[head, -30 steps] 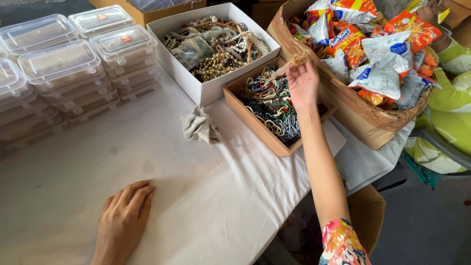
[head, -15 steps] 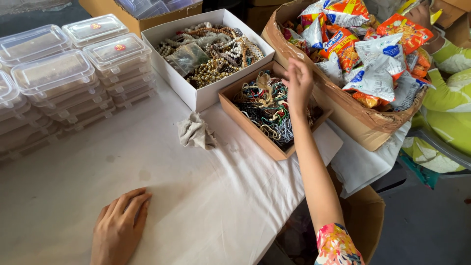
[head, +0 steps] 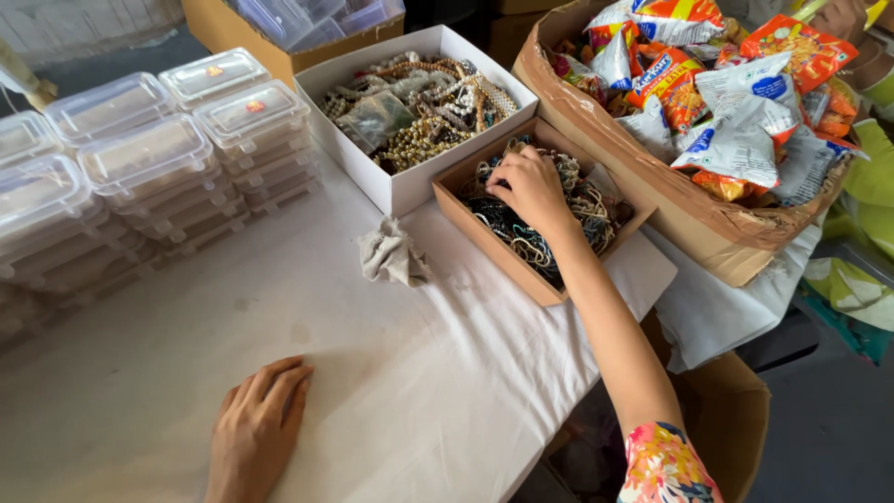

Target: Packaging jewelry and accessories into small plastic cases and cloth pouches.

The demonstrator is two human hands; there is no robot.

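1. My right hand (head: 533,189) reaches into the brown cardboard box (head: 484,235), fingers curled down into the tangle of beaded strings (head: 577,200) that fills it. I cannot tell whether the grip has closed on any of them, since my knuckles hide the fingertips.
2. My left hand (head: 256,430) lies flat, palm down, on the white cloth (head: 438,373) that covers the bench, its grip open and holding nothing.
3. The brown box sits at the far right of the bench, touching a white box (head: 410,182) full of pale and gold beads.
4. A crumpled grey rag (head: 391,253) lies just beside both boxes.
5. Stacks of clear lidded containers (head: 149,158) stand at the left.
6. A large carton of snack packets (head: 736,112) stands to the right of the brown box.
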